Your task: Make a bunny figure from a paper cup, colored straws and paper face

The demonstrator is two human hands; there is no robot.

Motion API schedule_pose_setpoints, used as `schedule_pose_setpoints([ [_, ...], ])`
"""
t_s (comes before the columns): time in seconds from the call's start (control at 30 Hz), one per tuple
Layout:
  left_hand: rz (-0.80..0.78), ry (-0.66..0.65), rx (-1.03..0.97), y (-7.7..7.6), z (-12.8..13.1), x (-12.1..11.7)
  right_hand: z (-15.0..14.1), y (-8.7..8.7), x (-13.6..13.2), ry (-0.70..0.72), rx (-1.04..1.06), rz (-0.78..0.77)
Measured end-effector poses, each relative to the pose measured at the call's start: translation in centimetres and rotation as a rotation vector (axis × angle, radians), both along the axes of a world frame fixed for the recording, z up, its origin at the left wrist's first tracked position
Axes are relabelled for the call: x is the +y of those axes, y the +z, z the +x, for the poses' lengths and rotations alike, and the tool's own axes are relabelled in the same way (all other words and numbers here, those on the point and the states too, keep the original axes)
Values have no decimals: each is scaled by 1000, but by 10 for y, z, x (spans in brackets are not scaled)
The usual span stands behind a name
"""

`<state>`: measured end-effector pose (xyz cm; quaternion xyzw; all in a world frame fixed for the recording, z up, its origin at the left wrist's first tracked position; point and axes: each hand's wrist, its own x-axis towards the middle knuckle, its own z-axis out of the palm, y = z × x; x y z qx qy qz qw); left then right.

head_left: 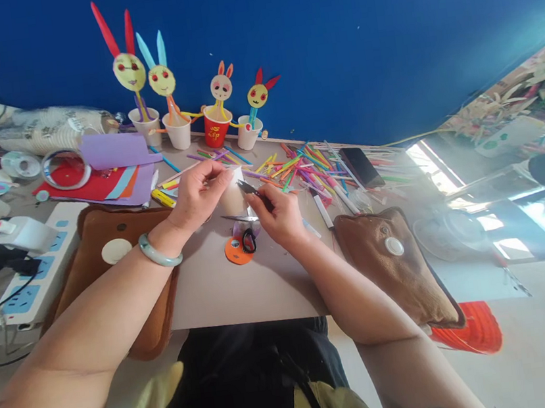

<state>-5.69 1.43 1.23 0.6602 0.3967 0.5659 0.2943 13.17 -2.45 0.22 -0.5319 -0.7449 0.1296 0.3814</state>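
My left hand (204, 189), closed in a pinch, holds the upper edge of a white paper cup (232, 202) above the table. Fingers hide part of the cup. In my right hand (276, 213) is a slim black tool with a pointed tip (246, 186); its exact kind is unclear. That tip is close to or against the cup's side. Below the hands lie scissors (248, 239) with a black handle, partly over an orange paper disc (237, 253) that bears small drawn marks.
Several rabbit-faced figures stand in cups, including a red cup (217, 131), along the blue wall. Coloured sticks (298, 168) and a phone (361, 166) lie behind my right hand. Brown pouches (399, 261) flank the work spot; a power strip (45, 258) is far left.
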Motion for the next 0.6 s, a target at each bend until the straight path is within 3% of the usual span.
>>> schedule_pose_setpoints([
  [0.37, 138, 77, 106, -3, -1, 0, 1, 2, 1, 9, 13, -60],
  [0.6, 114, 80, 112, -1, 0, -2, 1, -1, 0, -19, -79, 34],
])
